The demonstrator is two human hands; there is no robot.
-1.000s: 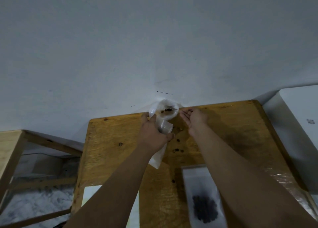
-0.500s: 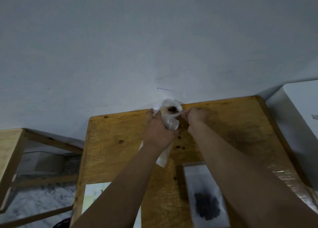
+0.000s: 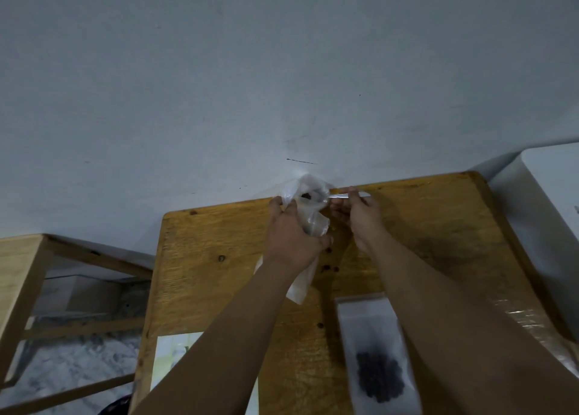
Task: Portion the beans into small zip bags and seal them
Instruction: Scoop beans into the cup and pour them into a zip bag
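A crumpled clear plastic bag (image 3: 308, 207) with a few dark beans inside is held up at the far edge of the wooden table (image 3: 219, 289). My left hand (image 3: 293, 236) is closed around its lower part. My right hand (image 3: 360, 214) pinches a thin clear strip (image 3: 347, 195) that reaches the bag's mouth; whether it is the bag's rim or a small zip bag is unclear. A flat zip bag (image 3: 376, 352) holding a dark heap of beans lies on the table near me. Loose beans (image 3: 327, 269) lie scattered below my hands.
A white sheet (image 3: 175, 361) lies at the table's near left. A white box (image 3: 548, 214) stands to the right of the table, a second wooden table (image 3: 22, 273) to the left. A grey wall rises right behind the table.
Both hands have lifted slightly with the bag. My right hand went from open and flat beside the bag to pinching the thin strip at its mouth.
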